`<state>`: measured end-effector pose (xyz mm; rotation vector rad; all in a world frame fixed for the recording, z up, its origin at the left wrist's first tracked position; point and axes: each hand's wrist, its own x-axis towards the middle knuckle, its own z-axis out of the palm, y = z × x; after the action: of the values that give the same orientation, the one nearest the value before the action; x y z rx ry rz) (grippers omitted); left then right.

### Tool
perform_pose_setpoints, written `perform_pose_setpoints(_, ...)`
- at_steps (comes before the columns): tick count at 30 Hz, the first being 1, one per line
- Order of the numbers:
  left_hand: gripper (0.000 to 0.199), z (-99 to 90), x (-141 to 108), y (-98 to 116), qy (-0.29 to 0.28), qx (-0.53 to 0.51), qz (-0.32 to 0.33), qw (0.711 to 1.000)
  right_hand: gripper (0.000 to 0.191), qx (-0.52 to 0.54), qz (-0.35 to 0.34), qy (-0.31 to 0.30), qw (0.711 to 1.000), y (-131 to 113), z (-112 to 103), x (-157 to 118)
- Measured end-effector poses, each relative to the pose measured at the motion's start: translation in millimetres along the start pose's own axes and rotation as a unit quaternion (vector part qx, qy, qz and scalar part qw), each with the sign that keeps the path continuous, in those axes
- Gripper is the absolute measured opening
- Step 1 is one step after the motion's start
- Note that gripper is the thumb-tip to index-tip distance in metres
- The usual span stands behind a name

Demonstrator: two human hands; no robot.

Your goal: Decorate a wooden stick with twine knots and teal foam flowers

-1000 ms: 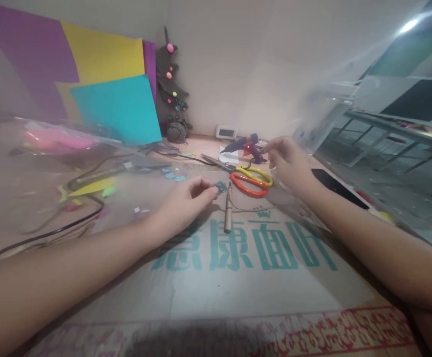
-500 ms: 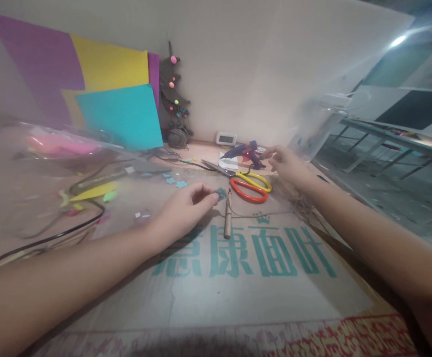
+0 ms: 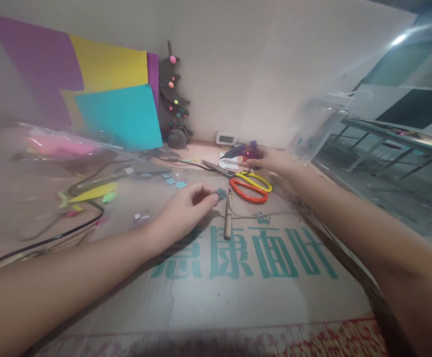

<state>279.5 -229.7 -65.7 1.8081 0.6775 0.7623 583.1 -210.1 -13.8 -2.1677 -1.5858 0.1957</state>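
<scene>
My left hand (image 3: 195,206) pinches a small teal piece (image 3: 220,194) between thumb and fingertips, above the printed cardboard (image 3: 238,297). Farther back, my right hand (image 3: 270,161) has its fingers closed around the handle of a purple glue gun (image 3: 243,149), whose small red light shows. The nozzle points left over a white scrap (image 3: 228,161). Scissors (image 3: 251,191) with one red and one yellow handle lie between my hands. A wooden-handled tool (image 3: 228,218) lies just right of the teal piece. Light-blue flower shapes (image 3: 180,185) rest behind my left hand.
Coloured sheets (image 3: 121,116) lean at the back left beside a dark hanging ornament (image 3: 171,94) with small balls. A white digital clock (image 3: 226,139) stands by the wall. Pink material in plastic (image 3: 63,144), a black cable (image 3: 52,240) and scraps lie left.
My right hand has moved left and closed on the glue gun's handle; before, it was beside it with fingers apart. My left hand has hardly moved.
</scene>
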Motion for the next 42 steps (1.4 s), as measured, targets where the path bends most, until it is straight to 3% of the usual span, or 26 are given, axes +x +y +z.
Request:
perform_pose_setpoints(8,0.023,0.3,1,-1,-0.006,-0.004,-0.002,1.0,0.02,0.036,0.027,0.011,0.999,1,4,-1)
perform_pose_setpoints(15,0.024,0.2,1,-1,-0.007,-0.002,-0.001,1.0,0.019,0.098,0.002,0.017,0.995,16,-1,2)
perform_pose_setpoints(20,0.024,0.8,1,-3,-0.002,-0.004,0.003,1.0,0.021,0.067,-0.006,0.032,0.997,16,-4,-1)
perform_pose_setpoints(26,0.024,1.0,0,-1,-0.007,-0.008,0.001,1.0,0.035,0.027,-0.045,0.095,0.994,8,-6,0)
perform_pose_setpoints(30,0.024,0.2,0,0,-0.005,0.009,0.001,1.0,0.018,0.114,-0.021,0.112,0.987,2,-10,-5)
perform_pose_setpoints(34,0.023,0.5,0,1,-0.005,0.009,-0.007,1.0,0.025,0.224,-0.007,0.119,0.967,-12,-15,-36)
perform_pose_setpoints(38,0.023,1.2,-1,2,0.002,0.002,-0.003,1.0,0.02,0.215,-0.05,0.074,0.973,-28,-15,-87)
perform_pose_setpoints(42,0.023,0.7,-3,6,0.009,0.018,-0.001,1.0,0.014,0.196,-0.111,0.072,0.972,-30,-9,-131)
